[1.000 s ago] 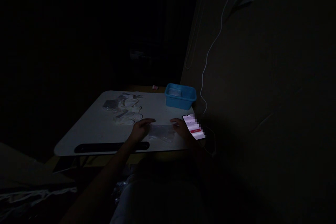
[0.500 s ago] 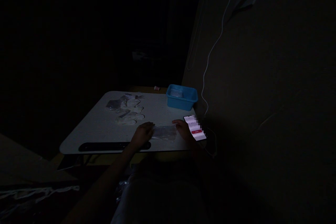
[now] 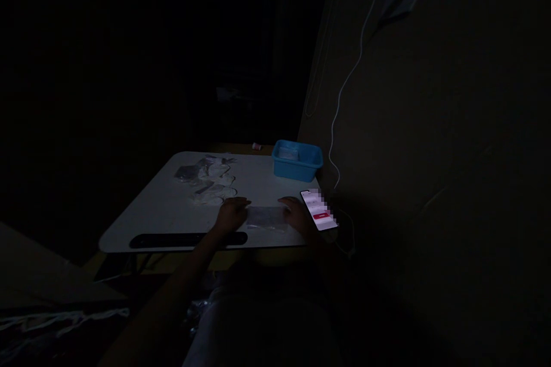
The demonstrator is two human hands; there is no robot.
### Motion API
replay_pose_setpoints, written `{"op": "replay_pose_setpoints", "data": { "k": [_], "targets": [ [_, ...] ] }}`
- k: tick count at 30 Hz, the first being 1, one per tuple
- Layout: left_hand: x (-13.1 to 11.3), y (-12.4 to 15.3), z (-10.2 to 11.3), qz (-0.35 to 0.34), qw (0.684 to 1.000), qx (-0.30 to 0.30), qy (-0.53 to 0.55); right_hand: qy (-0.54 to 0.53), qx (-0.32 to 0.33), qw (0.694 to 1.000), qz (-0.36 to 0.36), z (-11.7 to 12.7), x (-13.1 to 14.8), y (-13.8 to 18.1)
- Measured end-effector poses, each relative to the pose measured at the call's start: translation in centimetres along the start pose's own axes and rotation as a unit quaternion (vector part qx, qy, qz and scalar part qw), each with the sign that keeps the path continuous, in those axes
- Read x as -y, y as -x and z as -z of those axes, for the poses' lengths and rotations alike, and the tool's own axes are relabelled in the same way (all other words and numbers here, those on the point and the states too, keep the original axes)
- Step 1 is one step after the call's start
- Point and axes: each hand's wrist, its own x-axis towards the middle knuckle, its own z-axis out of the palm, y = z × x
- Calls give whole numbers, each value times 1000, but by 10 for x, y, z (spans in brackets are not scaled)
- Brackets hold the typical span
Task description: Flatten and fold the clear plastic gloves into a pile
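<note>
A clear plastic bag lies low over the near part of the white table, stretched flat between my two hands. My left hand is closed at the bag's left edge. My right hand grips the opposite edge, its fingers curled inward. Dim light hides the exact fingertip contact. Beyond my left hand, several pale, flat pieces rest in a loose group, with a crumpled plastic packet beside them.
A blue basin with clear packaging inside stands at the table's back right. A lit phone lies by my right hand. The white cable hangs along the wall. A black slot runs along the front edge.
The bag now looks flatter and smoother between my hands. My right hand has shifted slightly left, and the left hand has moved a little as well.
</note>
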Motion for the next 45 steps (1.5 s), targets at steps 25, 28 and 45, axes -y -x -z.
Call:
{"op": "replay_pose_setpoints", "data": {
  "k": [25,28,45],
  "targets": [
    [-8,-7,-3,-13,999,-24,41,12,8,999,33,-10,-8,-1],
    [-13,-4,1,-26,999,-27,28,14,3,999,35,-10,-8,-1],
    [-38,28,1,-39,969,119,-211,24,-4,1000,8,-6,-6,0]
  ]
}}
